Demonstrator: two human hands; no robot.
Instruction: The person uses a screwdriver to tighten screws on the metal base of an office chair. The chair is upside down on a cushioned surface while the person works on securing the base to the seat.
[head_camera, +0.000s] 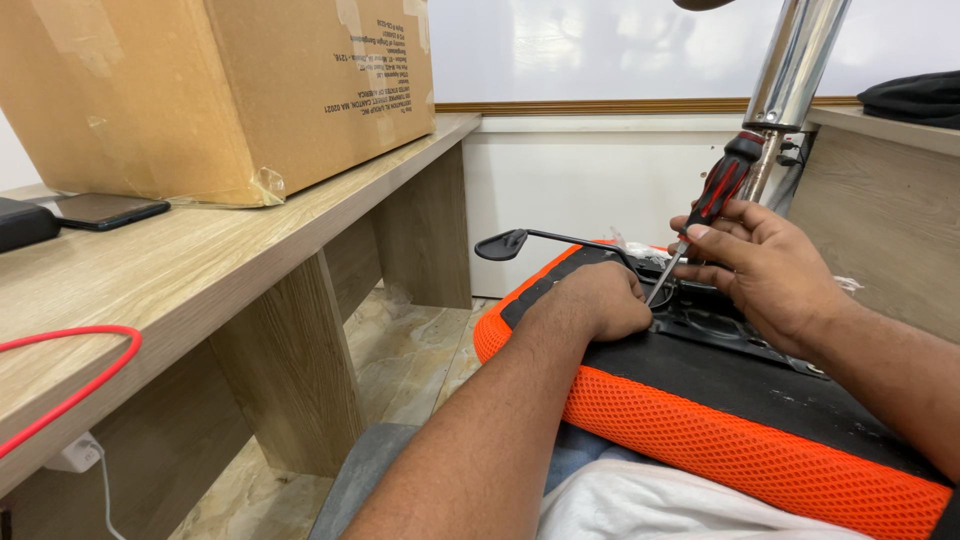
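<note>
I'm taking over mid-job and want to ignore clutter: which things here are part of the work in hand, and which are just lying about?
In use:
right hand gripping the screwdriver
left hand resting on the orange seat
black metal plate
chrome column
black lever

Lying about:
cardboard box
phone
red cable
wooden bench

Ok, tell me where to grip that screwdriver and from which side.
Grip the screwdriver on its fat red-and-black handle, where the right hand has it now, coming from the right. The handle leans up and to the right while the thin metal shaft runs down-left to the black plate, close beside the left hand. Fingers wrapped around the lower handle leave the tip free.
</note>
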